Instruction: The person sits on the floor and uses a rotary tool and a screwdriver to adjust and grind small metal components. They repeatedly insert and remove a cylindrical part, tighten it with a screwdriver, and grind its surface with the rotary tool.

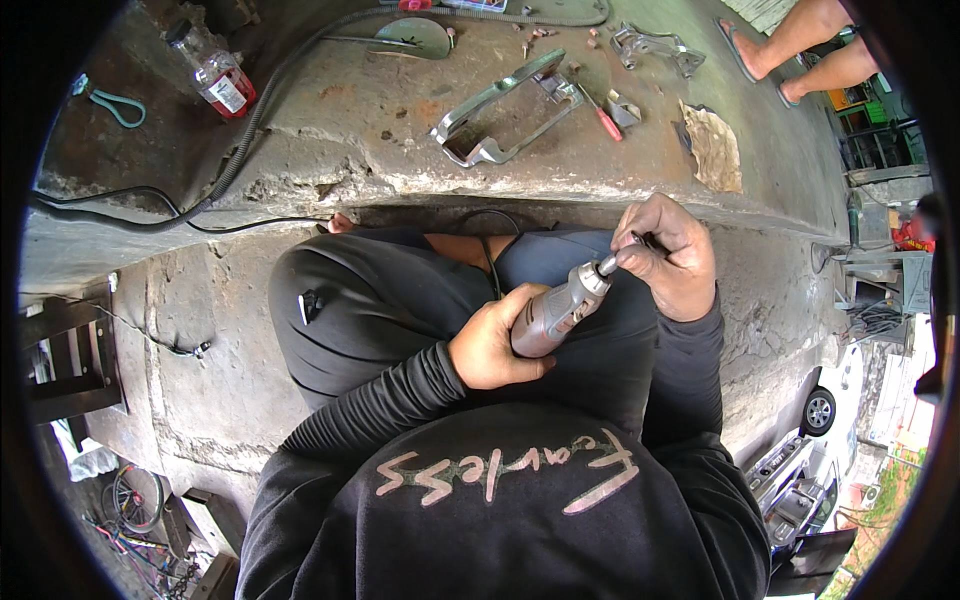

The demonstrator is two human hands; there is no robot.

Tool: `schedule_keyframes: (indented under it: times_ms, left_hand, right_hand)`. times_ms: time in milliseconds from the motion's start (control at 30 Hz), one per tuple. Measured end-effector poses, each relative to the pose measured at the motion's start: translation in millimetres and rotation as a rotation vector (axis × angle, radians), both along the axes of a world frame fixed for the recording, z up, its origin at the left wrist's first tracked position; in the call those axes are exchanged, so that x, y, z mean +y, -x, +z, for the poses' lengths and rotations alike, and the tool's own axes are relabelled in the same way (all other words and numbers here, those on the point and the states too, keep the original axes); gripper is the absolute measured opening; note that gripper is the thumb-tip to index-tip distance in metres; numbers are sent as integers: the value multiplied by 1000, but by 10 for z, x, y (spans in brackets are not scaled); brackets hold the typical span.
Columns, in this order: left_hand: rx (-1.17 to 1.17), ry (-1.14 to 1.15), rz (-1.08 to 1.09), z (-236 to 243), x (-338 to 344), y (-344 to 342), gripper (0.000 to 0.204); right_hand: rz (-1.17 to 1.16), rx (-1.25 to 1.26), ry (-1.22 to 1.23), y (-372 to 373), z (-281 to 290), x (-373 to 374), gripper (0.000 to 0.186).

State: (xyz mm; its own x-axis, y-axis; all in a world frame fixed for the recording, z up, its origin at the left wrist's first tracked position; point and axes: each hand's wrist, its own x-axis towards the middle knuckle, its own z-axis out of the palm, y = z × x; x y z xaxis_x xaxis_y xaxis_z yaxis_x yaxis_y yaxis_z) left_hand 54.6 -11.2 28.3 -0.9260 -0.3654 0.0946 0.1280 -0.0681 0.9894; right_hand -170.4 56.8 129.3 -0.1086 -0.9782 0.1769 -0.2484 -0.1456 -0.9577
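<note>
My left hand (495, 345) is wrapped round the body of a grey rotary tool (560, 315), held slanted above my lap with its nose toward the upper right. At that nose, the thumb and fingers of my right hand (680, 262) are pinched together. Between them shows a small dark piece (637, 240), close against the metal tip; its exact kind is too small to tell. Beyond my crossed legs, a metal frame-shaped casting (462, 128) lies on the concrete ledge. Beside it are a red-handled screwdriver (605, 122) and a small metal piece (624, 108).
A second metal casting (655, 50), a round disc (415, 38) and a crumpled brown sheet (712, 148) lie on the ledge. Toward the left stand a bottle of red liquid (222, 80) and a ribbed hose (240, 160). Another person's sandalled feet (745, 55) are at upper right.
</note>
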Motion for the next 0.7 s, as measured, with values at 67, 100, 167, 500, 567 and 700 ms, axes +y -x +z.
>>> schedule_keyframes:
  times_ms: [67, 100, 167, 500, 567, 700]
  left_hand:
    - [14, 1, 18, -5, -18, 13, 68]
    - [21, -1, 26, -8, -20, 18, 68]
    - [-27, -109, 67, -24, -5, 31, 67]
    - [-108, -258, 403, -214, 14, 106, 73]
    - [-105, -147, 468, -205, 33, 127, 76]
    - [-202, 57, 521, -201, 72, 135, 83]
  right_hand:
    - [-35, -86, -25, -31, -25, -8, 33]
    - [-54, -130, -39, -62, -40, -13, 36]
    - [-119, -305, 52, -172, -160, -69, 42]
    - [-287, -209, -52, -822, -525, -168, 52]
    - [-316, -208, 6, -893, -623, -225, 51]
    - [-403, 145, 111, -908, -732, -286, 46]
